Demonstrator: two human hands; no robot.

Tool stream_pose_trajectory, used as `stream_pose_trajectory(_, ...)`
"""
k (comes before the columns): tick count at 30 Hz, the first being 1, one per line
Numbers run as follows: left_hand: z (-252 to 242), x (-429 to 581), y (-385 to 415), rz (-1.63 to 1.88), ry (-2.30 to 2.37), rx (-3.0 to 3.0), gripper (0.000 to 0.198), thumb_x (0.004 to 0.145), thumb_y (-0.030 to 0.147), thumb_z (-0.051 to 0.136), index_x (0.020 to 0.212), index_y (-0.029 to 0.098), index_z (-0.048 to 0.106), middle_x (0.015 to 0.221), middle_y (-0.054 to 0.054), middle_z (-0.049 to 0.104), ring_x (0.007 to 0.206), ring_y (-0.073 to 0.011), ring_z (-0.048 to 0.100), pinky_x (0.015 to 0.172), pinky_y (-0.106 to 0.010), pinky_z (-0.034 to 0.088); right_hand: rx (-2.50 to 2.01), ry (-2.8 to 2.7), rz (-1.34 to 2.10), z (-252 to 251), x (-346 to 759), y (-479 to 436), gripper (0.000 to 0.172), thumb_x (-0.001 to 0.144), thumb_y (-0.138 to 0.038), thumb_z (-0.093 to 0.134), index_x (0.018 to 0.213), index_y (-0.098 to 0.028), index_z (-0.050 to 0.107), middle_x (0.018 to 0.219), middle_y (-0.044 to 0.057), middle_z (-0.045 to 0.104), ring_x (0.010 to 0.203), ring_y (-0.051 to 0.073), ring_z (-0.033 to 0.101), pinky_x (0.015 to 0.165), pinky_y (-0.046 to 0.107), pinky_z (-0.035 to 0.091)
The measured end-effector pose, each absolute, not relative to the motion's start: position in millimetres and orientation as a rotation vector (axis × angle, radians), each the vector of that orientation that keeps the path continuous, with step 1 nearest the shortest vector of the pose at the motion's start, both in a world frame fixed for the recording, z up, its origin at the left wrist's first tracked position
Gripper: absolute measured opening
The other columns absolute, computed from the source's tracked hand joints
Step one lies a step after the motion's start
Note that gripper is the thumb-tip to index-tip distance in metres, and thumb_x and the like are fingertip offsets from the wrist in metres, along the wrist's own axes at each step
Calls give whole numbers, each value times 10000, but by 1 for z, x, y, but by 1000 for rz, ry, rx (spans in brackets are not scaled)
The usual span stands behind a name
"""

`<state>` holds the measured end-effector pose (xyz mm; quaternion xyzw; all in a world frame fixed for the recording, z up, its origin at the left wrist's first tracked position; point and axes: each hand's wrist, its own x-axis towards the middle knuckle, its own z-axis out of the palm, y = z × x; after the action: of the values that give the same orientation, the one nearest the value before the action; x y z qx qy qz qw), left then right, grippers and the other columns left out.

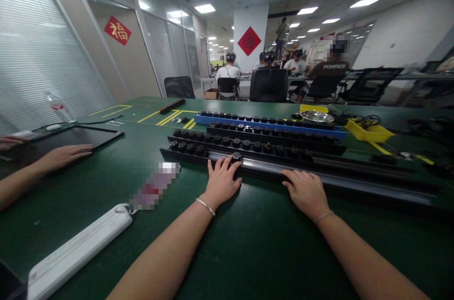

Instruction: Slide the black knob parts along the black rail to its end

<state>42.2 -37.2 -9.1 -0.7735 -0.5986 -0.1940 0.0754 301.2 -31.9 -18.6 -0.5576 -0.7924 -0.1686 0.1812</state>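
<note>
My left hand [222, 181] lies flat with fingers spread on the near edge of a long black rail [354, 182], its fingertips touching a small black part [236, 158] seated in the rail. To the right, my right hand [305, 191] rests palm down on the same rail with fingers together and stretched out. Neither hand grips anything. Behind this rail lie two more black rails [269, 141] filled with several small black parts, and a blue rail [269, 123] also loaded with them.
Another person's hand [64, 154] rests on a dark tray [88, 134] at the left. A white strip [78, 248] lies near left. Yellow bins [369, 131], a metal bowl [317, 116], a water bottle [58, 107] and seated people farther back.
</note>
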Motion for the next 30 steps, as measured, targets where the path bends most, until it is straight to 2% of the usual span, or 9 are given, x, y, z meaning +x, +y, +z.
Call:
stream_pose_trajectory(9,-4,44,-40,-547,-1774,-2339,520,798,390,567,1296,383,418,1399,-21,409,1273,-296,312,1057,-650,111,-1586,-2232,-483,-19,301,-32,257,858,-247,443,1049,-248,616,909,35,657,829,177,530,764,328,281)
stream_pose_trajectory(15,-4,53,-35,-547,-1725,-2307,495,812,407,548,1289,329,444,1331,-88,456,1230,-275,395,1083,-594,101,-1601,-2247,-458,-17,299,-33,261,865,-252,435,1060,-243,609,908,30,656,837,175,521,782,329,265)
stream_pose_trajectory(20,-8,61,-32,-587,-1785,-2263,519,807,421,549,1298,288,443,1313,-120,455,1240,-288,389,1084,-565,139,-1604,-2242,-462,-17,298,-33,258,855,-241,452,1057,-245,612,897,34,654,832,172,522,777,329,267)
stream_pose_trajectory(30,-8,60,-36,-610,-1793,-2322,568,791,385,571,1328,322,397,1369,-81,419,1267,-278,340,1087,-572,129,-1624,-2240,-469,-17,297,-34,264,866,-237,436,1068,-245,606,906,44,643,828,177,518,695,317,262)
